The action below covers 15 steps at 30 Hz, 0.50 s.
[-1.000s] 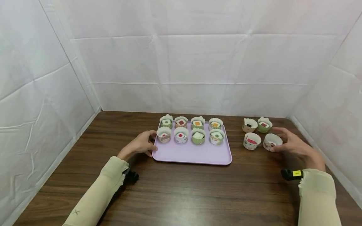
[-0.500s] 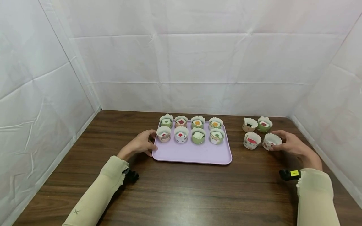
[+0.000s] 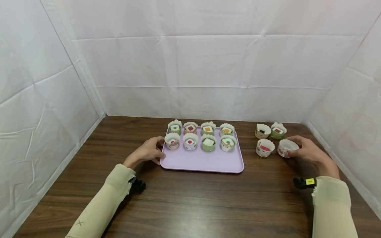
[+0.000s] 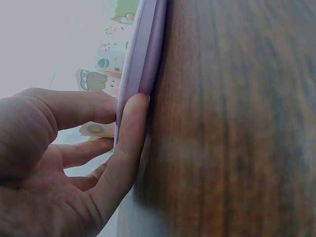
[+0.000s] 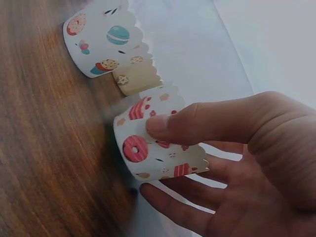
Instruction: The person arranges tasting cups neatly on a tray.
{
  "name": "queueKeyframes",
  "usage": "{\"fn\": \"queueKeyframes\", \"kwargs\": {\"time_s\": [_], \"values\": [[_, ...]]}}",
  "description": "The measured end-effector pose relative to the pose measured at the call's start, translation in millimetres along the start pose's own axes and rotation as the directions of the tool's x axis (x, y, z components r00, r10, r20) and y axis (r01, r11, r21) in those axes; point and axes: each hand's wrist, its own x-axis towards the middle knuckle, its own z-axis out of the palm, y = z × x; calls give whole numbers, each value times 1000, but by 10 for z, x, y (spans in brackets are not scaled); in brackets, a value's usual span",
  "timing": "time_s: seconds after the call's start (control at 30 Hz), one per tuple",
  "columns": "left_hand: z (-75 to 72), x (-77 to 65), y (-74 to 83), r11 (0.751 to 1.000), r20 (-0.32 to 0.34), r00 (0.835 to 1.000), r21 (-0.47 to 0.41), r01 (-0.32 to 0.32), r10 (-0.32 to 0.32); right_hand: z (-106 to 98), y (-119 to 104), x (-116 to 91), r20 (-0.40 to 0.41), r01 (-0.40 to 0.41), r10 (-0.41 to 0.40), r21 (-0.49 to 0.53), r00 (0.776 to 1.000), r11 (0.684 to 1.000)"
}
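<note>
In the head view, my left hand (image 3: pixel 148 150) grips the left edge of a lilac tray (image 3: pixel 202 163); the left wrist view shows digits on both sides of its rim (image 4: pixel 133 74). Two rows of paper baking cups stand toward the tray's back, such as a white one (image 3: pixel 190 142) holding a white block with a red mark. At the right, my right hand (image 3: pixel 308 152) holds a white baking cup (image 3: pixel 284 150) printed with pink sweets. Its thumb (image 5: pixel 197 121) presses the near side, with other fingers round the far side, partly hidden.
Beside the held cup stand a cup with a red piece (image 3: pixel 265 148), a beige cup with a dark-topped piece (image 3: pixel 262 132) and a green cup (image 3: pixel 278 131). White fabric walls (image 3: pixel 208 66) enclose the back and sides of the brown wooden table (image 3: pixel 190 201).
The right hand has shifted slightly, and the cup in it moves a little left, then a little right and back. The left hand and the tray stay where they were.
</note>
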Motion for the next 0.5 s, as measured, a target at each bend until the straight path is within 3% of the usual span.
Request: {"fn": "queueKeyframes", "kwargs": {"time_s": [0.13,0.37,0.5], "values": [[-1,-7,9,1000,-2,1000,4,1,-1,-43,-35,-13,-5,-6,6,11,1000,1000],[-3,-14,18,1000,-5,1000,14,-4,4,-132,-198,-17,-60,84,-86,-38,994,996],[3,-12,12,1000,-1,1000,7,0,0,-166,-341,-28,-52,84,-87,-56,995,995]]}}
